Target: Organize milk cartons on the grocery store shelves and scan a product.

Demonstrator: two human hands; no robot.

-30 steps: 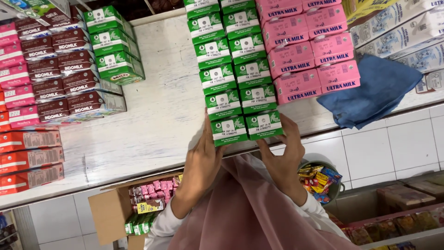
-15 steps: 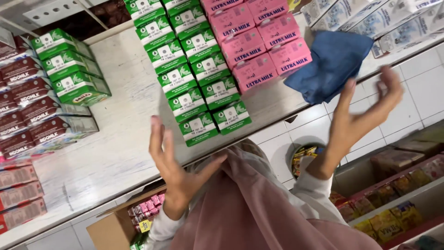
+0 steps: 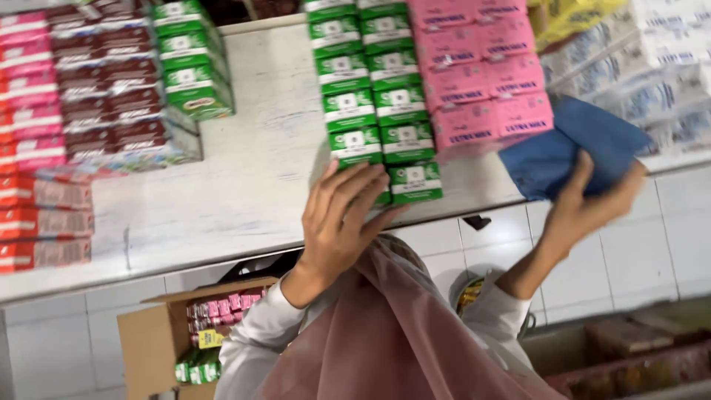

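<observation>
- A pale, whitewashed wooden shelf [image 3: 244,185] with worn, streaky paint runs across the view, its front edge above a wall of white tiles.
- Two columns of small green and white cartons [image 3: 374,89] lie in rows on the shelf, reaching its front edge.
- Just beside them, touching on the right, are two columns of pink rectangular cartons [image 3: 481,81].
- A crumpled blue cloth [image 3: 570,152] rests at the front edge, against the pink cartons.
- Farther right are stacked white and blue wrapped packs [image 3: 652,81], blurred, possibly tissue.
- Well to the left stands a stack of green cartons with red panels [image 3: 194,63], then dark brown cartons [image 3: 111,89], and pink and red cartons [image 3: 33,148] at the left edge.
</observation>
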